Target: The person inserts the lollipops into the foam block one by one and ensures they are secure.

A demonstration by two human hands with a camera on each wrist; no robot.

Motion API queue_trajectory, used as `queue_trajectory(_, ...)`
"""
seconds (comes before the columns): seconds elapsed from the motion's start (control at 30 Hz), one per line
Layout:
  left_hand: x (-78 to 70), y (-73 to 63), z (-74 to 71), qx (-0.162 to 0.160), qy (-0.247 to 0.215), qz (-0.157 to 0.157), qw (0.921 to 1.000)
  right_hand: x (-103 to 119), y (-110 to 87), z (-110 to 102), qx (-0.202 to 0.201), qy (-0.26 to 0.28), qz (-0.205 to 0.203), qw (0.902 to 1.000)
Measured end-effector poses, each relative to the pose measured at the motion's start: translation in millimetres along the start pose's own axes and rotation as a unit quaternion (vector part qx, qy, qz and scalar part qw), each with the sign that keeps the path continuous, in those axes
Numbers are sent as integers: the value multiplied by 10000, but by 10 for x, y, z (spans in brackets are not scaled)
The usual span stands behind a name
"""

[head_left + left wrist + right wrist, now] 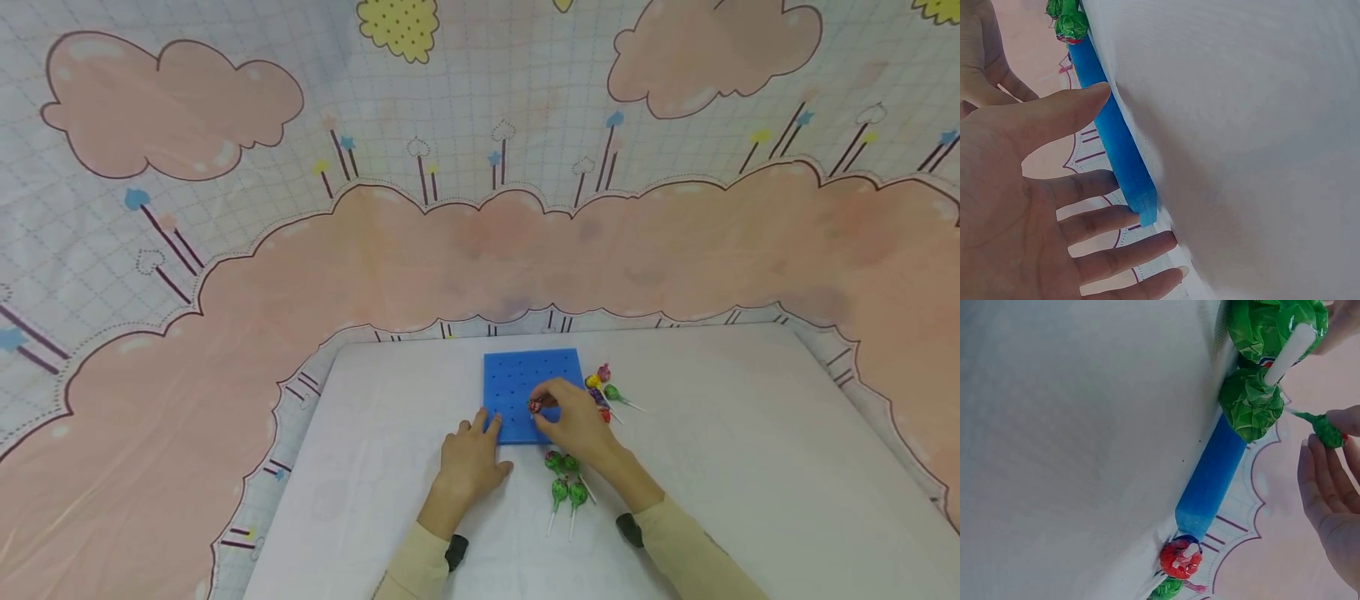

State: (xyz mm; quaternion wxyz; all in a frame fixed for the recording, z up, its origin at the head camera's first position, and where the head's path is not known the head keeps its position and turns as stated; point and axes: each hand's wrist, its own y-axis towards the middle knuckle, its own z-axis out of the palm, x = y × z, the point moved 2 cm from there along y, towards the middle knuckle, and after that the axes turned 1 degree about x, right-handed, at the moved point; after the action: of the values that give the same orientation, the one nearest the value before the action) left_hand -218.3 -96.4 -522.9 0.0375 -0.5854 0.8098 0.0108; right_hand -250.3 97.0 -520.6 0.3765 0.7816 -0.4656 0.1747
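Four green lollipops (pixel 559 490) between worktop's (pixel 375 450) near edge and blue board (pixel 501 367); person's right hand (pixel 576 419) pinching another lollipop (pixel 535 406) above board; left hand (pixel 468 460), fingers spread, by board's near left corner

Glossy crinkled wrappers (pixel 1252 406), smooth matt board (pixel 534 370), matt white tabletop (pixel 375 467)

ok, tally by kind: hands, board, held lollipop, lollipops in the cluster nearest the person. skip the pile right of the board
Left hand and right hand: 2
Blue board: 1
Held lollipop: 1
Green lollipops in near cluster: 4
Total: 8
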Motion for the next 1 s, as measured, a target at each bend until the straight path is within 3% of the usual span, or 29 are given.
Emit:
queue_trajectory(0.23, 5, 7, 17, -115, -12, 26, 9999, -11, -4, 20, 104, -14, 54, 9999)
queue_trajectory(1.0, -8, 3, 31, -70, 29, 2, 10000, -5, -3, 19, 365, -81, 122, 9992)
